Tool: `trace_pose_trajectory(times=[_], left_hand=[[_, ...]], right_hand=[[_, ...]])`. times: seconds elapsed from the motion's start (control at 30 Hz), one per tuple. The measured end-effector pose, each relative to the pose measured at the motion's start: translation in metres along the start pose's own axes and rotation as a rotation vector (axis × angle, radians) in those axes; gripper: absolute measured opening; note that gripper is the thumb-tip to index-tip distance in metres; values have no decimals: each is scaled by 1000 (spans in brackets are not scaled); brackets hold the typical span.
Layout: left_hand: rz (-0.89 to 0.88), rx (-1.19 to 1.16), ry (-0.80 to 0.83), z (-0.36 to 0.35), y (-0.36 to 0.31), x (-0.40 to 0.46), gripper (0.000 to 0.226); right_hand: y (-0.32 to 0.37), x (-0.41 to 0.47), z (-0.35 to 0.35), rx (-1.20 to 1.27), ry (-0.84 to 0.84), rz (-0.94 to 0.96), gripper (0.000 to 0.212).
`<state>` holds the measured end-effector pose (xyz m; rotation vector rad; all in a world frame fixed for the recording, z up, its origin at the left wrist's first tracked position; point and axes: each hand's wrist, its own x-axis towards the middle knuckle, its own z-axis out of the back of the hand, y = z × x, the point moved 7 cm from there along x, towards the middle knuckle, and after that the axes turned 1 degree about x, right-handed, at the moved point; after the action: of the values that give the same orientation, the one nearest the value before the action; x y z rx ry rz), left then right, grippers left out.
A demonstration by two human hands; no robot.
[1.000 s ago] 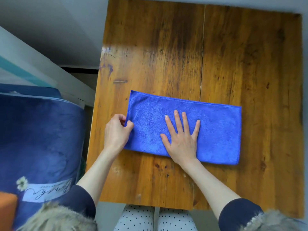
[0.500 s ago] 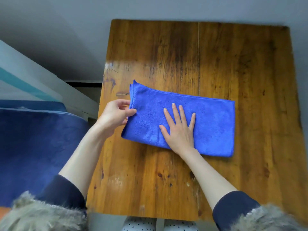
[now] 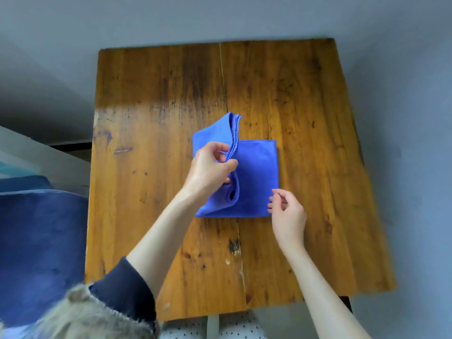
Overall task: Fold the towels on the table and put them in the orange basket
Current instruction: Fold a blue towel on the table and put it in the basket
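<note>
Towel lay blue and half doubled near the middle of the wooden tabletop, its left part lifted upright. Left hand pinched the raised hemmed edge between thumb and fingers. Right hand hung loosely curled at the near right corner, holding nothing. The cloth looked light, soft and floppy, likely to sag unless held by its edges or corners. No basket showed.

My left sleeve is dark navy, pushed up my forearm, with shaggy grey-beige fur trim below it, and my trousers are white with dark dots.
</note>
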<state>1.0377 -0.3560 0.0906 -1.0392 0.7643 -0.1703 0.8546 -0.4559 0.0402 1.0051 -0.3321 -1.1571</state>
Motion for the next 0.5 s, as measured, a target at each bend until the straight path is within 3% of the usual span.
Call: trace_pose_trajectory(times=[0.2, 0.5], left_hand=[[83, 185, 17, -64, 33, 11, 21], [-99, 324, -9, -98, 18, 9, 22]], right_hand=[[-30, 5, 4, 64, 70, -144, 23], [-38, 10, 4, 144, 205, -121, 27]])
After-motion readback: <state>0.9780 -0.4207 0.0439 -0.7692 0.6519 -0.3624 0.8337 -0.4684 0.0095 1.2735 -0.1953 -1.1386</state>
